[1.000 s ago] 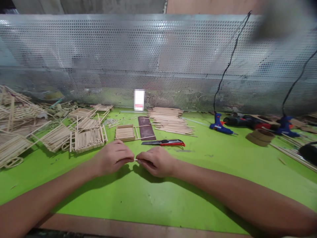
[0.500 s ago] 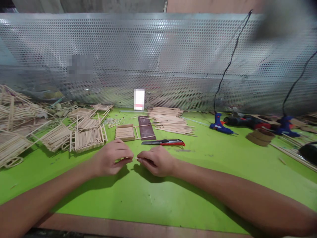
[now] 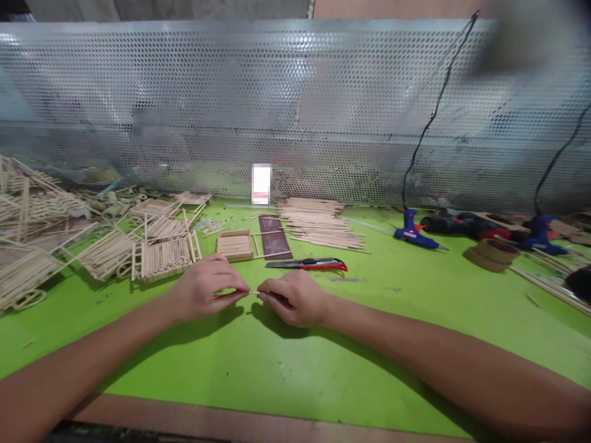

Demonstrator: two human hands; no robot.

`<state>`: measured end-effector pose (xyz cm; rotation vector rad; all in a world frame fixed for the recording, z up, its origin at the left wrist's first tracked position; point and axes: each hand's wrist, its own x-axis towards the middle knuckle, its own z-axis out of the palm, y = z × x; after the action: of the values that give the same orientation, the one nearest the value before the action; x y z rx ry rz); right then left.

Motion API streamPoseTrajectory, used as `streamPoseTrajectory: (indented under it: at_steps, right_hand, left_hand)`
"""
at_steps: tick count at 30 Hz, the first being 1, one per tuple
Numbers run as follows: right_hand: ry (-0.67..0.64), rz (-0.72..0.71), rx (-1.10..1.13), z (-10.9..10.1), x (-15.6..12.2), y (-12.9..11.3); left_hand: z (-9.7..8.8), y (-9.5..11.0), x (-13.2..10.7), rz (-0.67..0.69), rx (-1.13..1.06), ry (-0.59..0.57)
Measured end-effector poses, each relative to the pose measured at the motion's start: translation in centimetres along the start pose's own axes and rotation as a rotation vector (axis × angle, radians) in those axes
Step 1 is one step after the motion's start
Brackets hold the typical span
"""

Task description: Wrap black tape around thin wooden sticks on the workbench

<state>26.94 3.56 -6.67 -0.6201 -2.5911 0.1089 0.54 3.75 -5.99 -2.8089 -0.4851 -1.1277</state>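
Observation:
Low over the green table, my right hand pinches a short, pale piece of wooden stick between thumb and fingers, its end poking out to the left. My left hand faces it across a small gap, thumb and fingertips pressed together; what they hold, if anything, is too small to make out. Just beyond my right hand lies a box cutter with a red and black handle, blade out to the left. Behind my hands stands a small stick-built cart, its two shafts resting across a dark brown strip.
Several more stick-built carts crowd the left side. A stack of thin sticks lies at the back centre. Blue glue guns with hanging cords and a brown ring are on the right. A perforated metal panel closes off the back.
The view has shifted slightly, so the things on the table appear a little to the right. Both hands keep nearly the same pose, and the left fingertips look pinched a little straighter.

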Motion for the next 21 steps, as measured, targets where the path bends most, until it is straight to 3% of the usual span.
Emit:
streamPoseTrajectory:
  at_steps: [21]
  right_hand:
    - [0.025, 0.045, -0.056, 0.1, 0.2, -0.3]
  left_hand:
    - [0.1, 1.3, 0.8, 0.008, 0.113, -0.045]
